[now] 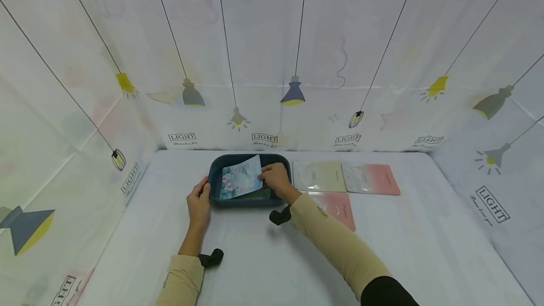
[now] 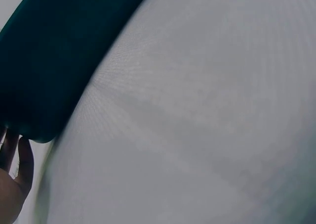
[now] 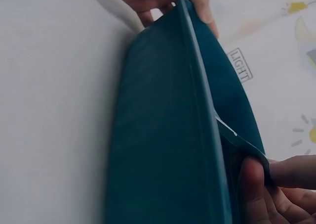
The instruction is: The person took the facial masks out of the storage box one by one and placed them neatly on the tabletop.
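Packet [image 1: 242, 177], thin and floral-printed, slants across a smooth teal tray [image 1: 248, 203] with rounded corners, near the far edge of the white table [image 1: 255, 259]. The right hand [image 1: 275, 178] pinches its right edge between thumb and fingers; the left hand [image 1: 199, 202] grips the tray's left end. Toward the table's far right corner lie a glossy pale green sachet [image 1: 320, 176] and a flat pink sachet [image 1: 371, 178].
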Tool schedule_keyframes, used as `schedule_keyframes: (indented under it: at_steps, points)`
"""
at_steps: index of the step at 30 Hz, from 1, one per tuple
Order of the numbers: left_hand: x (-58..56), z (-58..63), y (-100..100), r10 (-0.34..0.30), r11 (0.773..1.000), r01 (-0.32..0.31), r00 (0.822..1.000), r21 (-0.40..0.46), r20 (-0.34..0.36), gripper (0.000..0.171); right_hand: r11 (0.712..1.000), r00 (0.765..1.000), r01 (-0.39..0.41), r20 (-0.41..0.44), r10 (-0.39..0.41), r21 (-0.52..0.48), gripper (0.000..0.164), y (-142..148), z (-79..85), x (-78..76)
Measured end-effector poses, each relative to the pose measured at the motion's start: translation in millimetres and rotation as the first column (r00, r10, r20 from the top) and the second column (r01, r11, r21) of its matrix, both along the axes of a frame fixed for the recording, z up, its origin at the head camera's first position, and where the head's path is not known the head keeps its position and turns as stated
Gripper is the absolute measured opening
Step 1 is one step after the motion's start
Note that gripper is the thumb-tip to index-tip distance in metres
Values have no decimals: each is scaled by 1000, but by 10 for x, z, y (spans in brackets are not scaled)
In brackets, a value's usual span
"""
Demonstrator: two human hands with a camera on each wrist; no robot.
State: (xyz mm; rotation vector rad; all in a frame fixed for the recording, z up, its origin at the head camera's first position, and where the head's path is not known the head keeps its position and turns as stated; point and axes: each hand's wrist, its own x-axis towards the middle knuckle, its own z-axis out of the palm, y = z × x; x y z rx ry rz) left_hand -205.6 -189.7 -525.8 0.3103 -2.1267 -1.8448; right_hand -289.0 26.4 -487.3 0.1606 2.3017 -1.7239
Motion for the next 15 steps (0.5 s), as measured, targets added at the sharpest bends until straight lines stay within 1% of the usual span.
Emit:
schedule_keyframes:
  at_steps: [5, 9, 15]
  points:
    - [2, -13, 6, 3, 1000, -3, 1000, -9, 8, 39, 1000, 1000, -3, -5, 3, -24, 19, 71, 14, -9]
    - [14, -12, 12, 1, 1000, -1, 1000, -2, -6, 39, 1000, 1000, -8, -23, 8, -20, 19, 125, 2, -40]
    - [11, 8, -1, -9, 1000, 9, 1000, 1, -8, 40, 1000, 1000, -7, -15, 7, -2, 23, 215, 84, -38]
